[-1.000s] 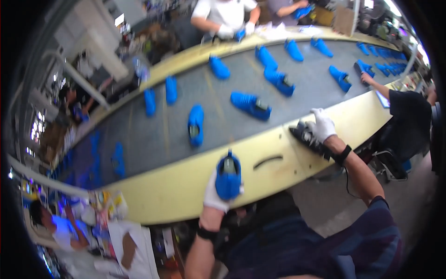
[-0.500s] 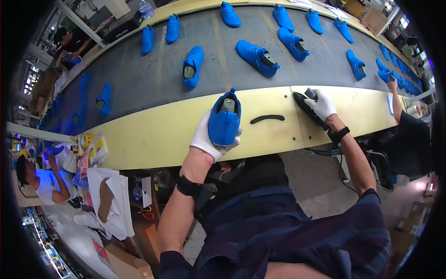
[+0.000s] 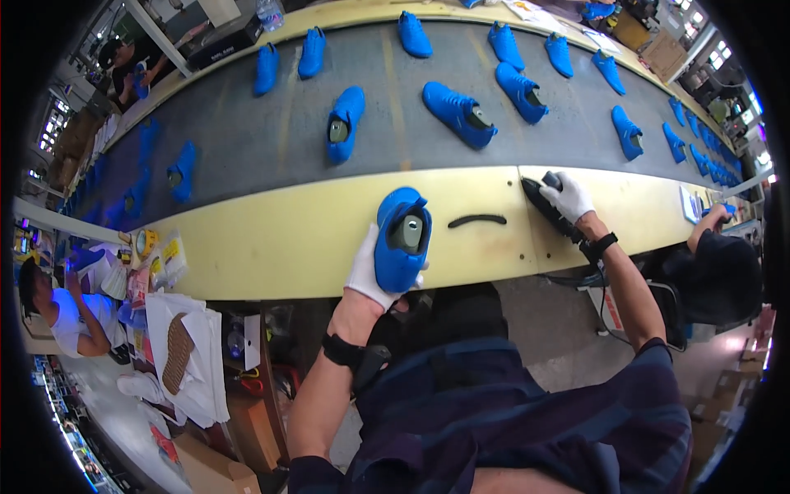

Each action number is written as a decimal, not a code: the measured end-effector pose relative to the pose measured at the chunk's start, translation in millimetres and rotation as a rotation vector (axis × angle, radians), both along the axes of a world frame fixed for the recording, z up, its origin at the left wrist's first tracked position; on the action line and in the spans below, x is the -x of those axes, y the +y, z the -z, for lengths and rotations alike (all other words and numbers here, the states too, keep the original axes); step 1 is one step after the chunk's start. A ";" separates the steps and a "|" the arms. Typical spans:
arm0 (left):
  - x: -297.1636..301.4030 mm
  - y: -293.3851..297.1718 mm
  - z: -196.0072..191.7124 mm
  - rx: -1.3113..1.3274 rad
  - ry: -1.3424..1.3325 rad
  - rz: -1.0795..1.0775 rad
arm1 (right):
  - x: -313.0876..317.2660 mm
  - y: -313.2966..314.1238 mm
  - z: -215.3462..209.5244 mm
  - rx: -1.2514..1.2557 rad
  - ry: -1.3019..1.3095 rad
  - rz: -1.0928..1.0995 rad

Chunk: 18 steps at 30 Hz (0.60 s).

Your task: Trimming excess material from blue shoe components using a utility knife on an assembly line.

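Note:
My left hand (image 3: pixel 364 272), in a white glove, grips a blue shoe (image 3: pixel 397 272) above the near edge of the pale yellow bench (image 3: pixel 288 239). The shoe is tilted with its opening facing up, and a grey-green last (image 3: pixel 411 231) fills it. Its far part bends out of sight. At the right, my gloved right hand (image 3: pixel 570 198) is closed round the handle of a black pointed tool (image 3: pixel 543 202), apparently a small iron, lying on the bench. A dark curved strip (image 3: pixel 477 220) lies on the bench between my hands.
Beyond the bench runs a dark conveyor belt (image 3: pixel 247 148) carrying several blue shoes (image 3: pixel 461 115). A person in dark clothing (image 3: pixel 720 276) works at the far right; another in white (image 3: pixel 78 317) sits at the left. Yellow tape (image 3: pixel 146 242) and white sheets (image 3: pixel 197 354) are at the left.
My left hand has turned and tilted the shoe, so its opening now faces up more and sits lower. My right hand stays on the black tool. The co-worker's hand at right has left the belt.

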State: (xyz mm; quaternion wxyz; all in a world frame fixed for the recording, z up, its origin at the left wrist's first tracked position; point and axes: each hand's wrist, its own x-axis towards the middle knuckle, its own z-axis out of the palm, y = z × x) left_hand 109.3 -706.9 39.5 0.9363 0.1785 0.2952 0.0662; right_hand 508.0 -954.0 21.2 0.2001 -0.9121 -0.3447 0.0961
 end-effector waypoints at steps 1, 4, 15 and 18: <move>2.7 -2.0 10.3 0.000 -0.032 -0.002 | 0.3 0.6 1.9 -0.014 0.035 0.008; -3.8 -0.1 5.0 -0.124 0.009 0.013 | -2.7 -0.7 -2.4 -0.019 -0.016 -0.002; 4.3 20.6 -13.7 -0.214 0.028 -0.092 | -4.9 4.6 12.7 -0.081 0.010 -0.026; 12.3 53.6 -11.1 -0.229 -0.006 -0.129 | -3.7 -4.2 5.3 -0.097 -0.049 0.012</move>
